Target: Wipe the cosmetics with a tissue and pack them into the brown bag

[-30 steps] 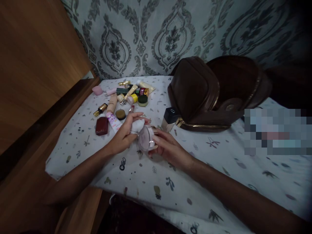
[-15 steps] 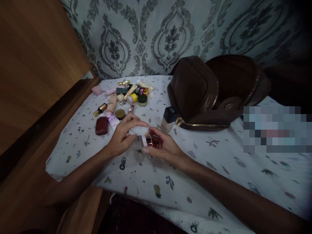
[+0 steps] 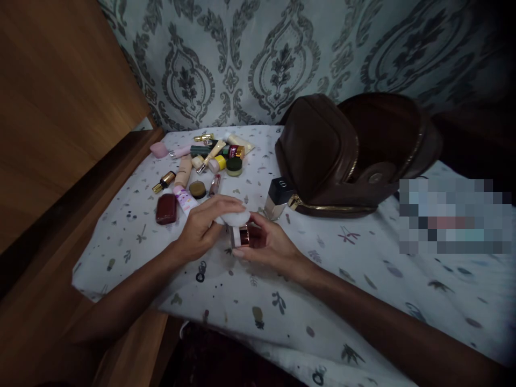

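My left hand (image 3: 203,226) is closed on a white cotton pad (image 3: 237,216), pressed against the upper side of a small jar. The jar (image 3: 241,236), clear and white with a rose-gold band, lies sideways in my right hand (image 3: 272,242), gripped between thumb and fingers. Just behind my right hand stands a square foundation bottle (image 3: 278,199) with a black cap. Beyond my left hand lie a purple-and-white tube (image 3: 185,199), a round olive-brown pot (image 3: 197,189) and a dark red case (image 3: 166,209).
Several cosmetics, among them a green-lidded jar (image 3: 234,166) and a pink item (image 3: 159,149), lie at the back left. An open brown leather bag (image 3: 318,150) stands at the back right on the patterned cloth (image 3: 258,290). Wooden furniture (image 3: 68,80) borders the left side.
The white pad has shifted slightly right over the jar, and the jar sits a little lower and further left. Both hands keep their holds. The whole view has shifted slightly.
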`<action>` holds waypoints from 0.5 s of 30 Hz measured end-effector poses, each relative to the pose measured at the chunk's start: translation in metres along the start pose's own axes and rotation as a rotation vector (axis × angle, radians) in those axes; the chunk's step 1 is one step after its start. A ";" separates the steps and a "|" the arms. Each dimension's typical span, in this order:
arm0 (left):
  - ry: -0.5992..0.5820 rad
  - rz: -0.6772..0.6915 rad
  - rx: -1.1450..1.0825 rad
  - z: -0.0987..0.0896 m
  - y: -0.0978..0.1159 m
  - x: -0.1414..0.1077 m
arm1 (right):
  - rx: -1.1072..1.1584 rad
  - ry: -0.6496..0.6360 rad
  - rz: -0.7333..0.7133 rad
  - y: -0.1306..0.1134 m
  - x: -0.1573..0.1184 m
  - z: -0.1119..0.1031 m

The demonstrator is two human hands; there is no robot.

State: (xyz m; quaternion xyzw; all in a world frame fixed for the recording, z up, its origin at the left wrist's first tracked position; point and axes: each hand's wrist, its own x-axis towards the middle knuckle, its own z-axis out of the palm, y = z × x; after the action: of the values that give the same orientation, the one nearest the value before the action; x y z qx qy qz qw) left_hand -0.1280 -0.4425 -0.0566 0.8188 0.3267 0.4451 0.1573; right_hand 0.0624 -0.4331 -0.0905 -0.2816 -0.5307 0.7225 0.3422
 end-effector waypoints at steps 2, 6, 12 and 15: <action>-0.002 -0.063 -0.017 0.000 -0.004 0.000 | 0.012 -0.023 0.003 -0.001 0.000 0.001; -0.030 -0.194 -0.010 0.000 -0.009 -0.001 | 0.013 -0.026 0.008 0.003 0.001 0.000; -0.083 -0.317 0.025 0.001 -0.013 -0.001 | 0.143 0.042 -0.037 0.003 0.003 -0.002; -0.062 -0.311 0.067 0.002 -0.014 -0.002 | 0.132 0.021 -0.024 0.000 0.003 -0.003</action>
State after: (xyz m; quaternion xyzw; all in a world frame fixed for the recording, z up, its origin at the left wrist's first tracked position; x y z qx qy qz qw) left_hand -0.1327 -0.4334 -0.0673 0.7765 0.4592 0.3787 0.2069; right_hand 0.0630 -0.4294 -0.0917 -0.2597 -0.4818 0.7486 0.3743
